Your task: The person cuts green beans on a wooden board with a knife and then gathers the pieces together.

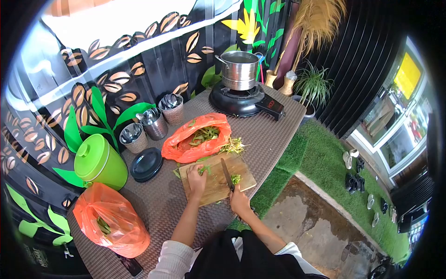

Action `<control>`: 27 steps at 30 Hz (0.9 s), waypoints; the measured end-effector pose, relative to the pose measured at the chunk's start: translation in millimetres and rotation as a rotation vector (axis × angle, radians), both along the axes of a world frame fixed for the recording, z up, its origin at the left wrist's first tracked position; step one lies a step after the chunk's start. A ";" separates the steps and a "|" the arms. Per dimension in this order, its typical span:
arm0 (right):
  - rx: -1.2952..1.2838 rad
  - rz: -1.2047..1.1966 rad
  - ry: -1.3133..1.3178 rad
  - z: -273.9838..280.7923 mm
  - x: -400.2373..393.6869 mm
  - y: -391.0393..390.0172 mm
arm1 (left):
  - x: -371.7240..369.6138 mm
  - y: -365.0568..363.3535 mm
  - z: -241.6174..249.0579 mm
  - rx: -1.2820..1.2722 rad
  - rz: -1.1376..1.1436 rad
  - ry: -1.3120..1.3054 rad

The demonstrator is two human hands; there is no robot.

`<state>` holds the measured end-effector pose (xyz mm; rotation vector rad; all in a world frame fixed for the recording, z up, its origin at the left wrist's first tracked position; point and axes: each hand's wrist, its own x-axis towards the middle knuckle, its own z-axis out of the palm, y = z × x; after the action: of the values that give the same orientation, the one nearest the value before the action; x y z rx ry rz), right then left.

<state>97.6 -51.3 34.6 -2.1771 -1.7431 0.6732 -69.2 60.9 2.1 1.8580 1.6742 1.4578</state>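
A wooden cutting board (pixel 213 186) lies on the brown table. My left hand (pixel 197 179) presses down on a bundle of green stalks (pixel 203 169) on the board. My right hand (pixel 239 201) grips the handle of a knife (pixel 226 173), whose blade lies across the board. A small heap of chopped greens (pixel 236 178) sits just right of the blade. Behind the board an open orange plastic bag (pixel 197 137) holds more green stalks, and some stalks (pixel 232 146) spill out beside it.
A steel pot (pixel 239 69) stands on a black burner (pixel 237 101) at the far end. Three metal cutlery holders (pixel 153 123), a black plate (pixel 146 163), a green lidded container (pixel 100 162) and a second orange bag (pixel 111 225) line the left. Green turf (pixel 320 158) borders the table.
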 end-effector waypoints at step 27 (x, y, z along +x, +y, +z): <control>-0.014 0.011 0.072 -5.0 9.8 1.3 | -38.1 42.3 -23.2 -0.272 -0.057 0.065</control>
<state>107.4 -50.0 29.6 -2.1267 -1.7203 0.7592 -107.4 103.1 -21.0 1.8029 1.7342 1.0964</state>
